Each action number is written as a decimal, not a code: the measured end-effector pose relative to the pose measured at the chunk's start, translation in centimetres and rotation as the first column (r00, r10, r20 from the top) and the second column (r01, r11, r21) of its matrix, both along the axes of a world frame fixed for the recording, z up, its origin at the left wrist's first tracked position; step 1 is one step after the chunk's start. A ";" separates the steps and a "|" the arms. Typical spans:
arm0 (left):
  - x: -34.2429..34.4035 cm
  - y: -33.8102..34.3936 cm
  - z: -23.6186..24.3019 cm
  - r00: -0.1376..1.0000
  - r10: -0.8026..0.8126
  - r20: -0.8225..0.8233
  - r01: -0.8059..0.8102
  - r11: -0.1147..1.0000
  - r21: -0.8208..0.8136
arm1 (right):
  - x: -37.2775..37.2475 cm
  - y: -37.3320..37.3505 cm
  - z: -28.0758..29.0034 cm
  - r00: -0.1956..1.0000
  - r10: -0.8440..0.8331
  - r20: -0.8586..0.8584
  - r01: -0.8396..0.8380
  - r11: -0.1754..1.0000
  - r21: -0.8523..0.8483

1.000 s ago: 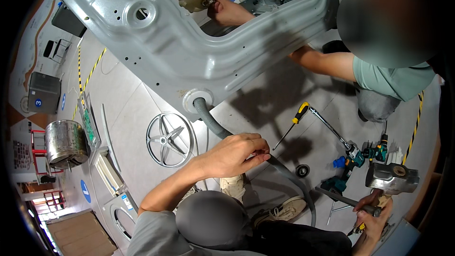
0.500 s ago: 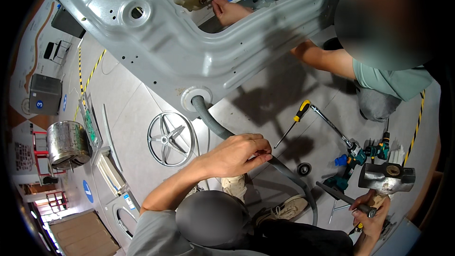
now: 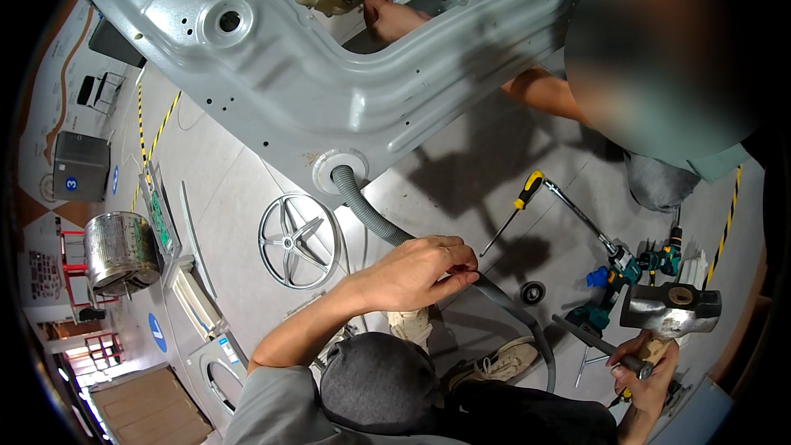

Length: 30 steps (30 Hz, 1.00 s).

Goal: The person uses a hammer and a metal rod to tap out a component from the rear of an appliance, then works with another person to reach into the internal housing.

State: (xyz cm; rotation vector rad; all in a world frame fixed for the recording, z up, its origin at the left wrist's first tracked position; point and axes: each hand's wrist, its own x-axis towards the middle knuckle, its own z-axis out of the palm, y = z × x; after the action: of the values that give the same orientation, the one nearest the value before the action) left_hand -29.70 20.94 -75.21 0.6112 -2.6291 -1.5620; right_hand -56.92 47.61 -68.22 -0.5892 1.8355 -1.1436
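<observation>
So the left hand (image 3: 420,272) is pinched shut around the grey ribbed drain hose (image 3: 371,210) mid-frame, just past where it exits the round port of the pale grey sheet-metal washer cabinet (image 3: 329,74). That hose looks light and bendy, probably a bit slick, so gripping on the ribs near the port seems smartest. Lower right, the right hand (image 3: 647,371) is wrapped tight on the wooden handle of a steel-headed hammer (image 3: 671,309), which looks head-heavy. A yellow-handled screwdriver (image 3: 515,210) lies on the floor (image 3: 461,189) nearby.

Left hand (image 3: 420,270) curls shut, forearm reaching forward; right hand (image 3: 647,367) is fisted, raised at lower right.
</observation>
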 end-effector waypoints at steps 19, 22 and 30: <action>-0.2 -0.1 -0.8 1.000 -0.009 -0.010 0.009 1.000 0.016 | -0.1 -1.1 0.4 0.997 0.039 0.066 -0.042 0.998 0.045; -0.1 -0.2 -0.7 1.000 -0.012 -0.004 0.012 1.000 0.026 | -0.3 -0.1 -0.9 0.999 0.048 0.025 -0.048 0.999 0.004; 0.0 -0.3 -0.6 1.000 -0.015 -0.004 0.015 1.000 0.025 | -0.2 0.1 -1.5 0.998 0.061 0.003 -0.060 0.997 -0.048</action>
State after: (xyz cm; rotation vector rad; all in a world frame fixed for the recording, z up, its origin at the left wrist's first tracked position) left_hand -29.74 20.62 -75.85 0.5906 -2.6217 -1.6016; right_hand -57.15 47.75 -69.72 -0.6649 1.7791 -1.1499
